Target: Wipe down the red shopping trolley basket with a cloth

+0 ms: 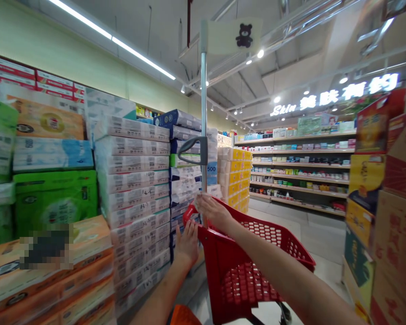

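A red plastic shopping cart (257, 280) stands in front of me, with a perforated basket and a red handle (190, 212). My left hand (186, 241) is at the handle, its fingers bent over the bar. Over the handle's far side reaches my right hand (215, 213), fingers together and pressed down on a thin white wipe (201, 201), most of which they cover. A metal pole (204, 104) rises from the cart close to both hands. It carries a grey loop grip (192, 151) and a pale flag with a bear (232, 36).
Tall stacks of white tissue packs (135, 189) stand close on the left, beside orange packs (50, 271) and a green pack (56, 198). Cartons (395, 243) line the right side. Shelves of small goods (301, 164) stand at the back, beyond a tiled floor (291, 221).
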{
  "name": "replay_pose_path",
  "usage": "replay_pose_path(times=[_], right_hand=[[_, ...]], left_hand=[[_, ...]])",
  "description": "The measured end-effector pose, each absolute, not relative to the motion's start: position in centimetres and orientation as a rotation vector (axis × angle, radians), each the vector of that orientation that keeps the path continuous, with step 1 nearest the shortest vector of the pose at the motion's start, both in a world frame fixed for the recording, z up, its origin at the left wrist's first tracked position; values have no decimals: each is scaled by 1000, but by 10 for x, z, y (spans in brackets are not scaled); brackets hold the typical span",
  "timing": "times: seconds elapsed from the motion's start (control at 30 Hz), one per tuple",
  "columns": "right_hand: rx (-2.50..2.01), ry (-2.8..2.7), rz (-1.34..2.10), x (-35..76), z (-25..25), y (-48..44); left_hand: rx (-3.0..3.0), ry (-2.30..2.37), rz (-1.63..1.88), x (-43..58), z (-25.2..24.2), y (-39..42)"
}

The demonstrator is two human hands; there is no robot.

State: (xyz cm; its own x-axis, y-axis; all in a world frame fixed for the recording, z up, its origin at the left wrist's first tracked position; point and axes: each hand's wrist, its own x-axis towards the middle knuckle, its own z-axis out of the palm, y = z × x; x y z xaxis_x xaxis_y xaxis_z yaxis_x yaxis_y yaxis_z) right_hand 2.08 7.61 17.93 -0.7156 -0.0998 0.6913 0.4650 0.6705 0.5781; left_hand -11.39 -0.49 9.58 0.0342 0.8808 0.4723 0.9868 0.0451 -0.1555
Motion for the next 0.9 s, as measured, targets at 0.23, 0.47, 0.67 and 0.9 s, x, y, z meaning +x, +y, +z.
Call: replay_pose_path(times=[0.23,0.47,0.67,0.9], right_hand=[[-324,-2187,-960,24,175,73],[-363,-2130,-885,25,134,67],[-494,-2169,-771,28,135,69],[-606,-2308,-666,53,-13,44]], left_hand=[[-1881,-1887,-295,-109,99,-10],[-1893,-1880,-278,-109,98,-10],[-1897,-1895,-288,-108,101,-11],[-1880,-1832,-377,-109,76,-17]])
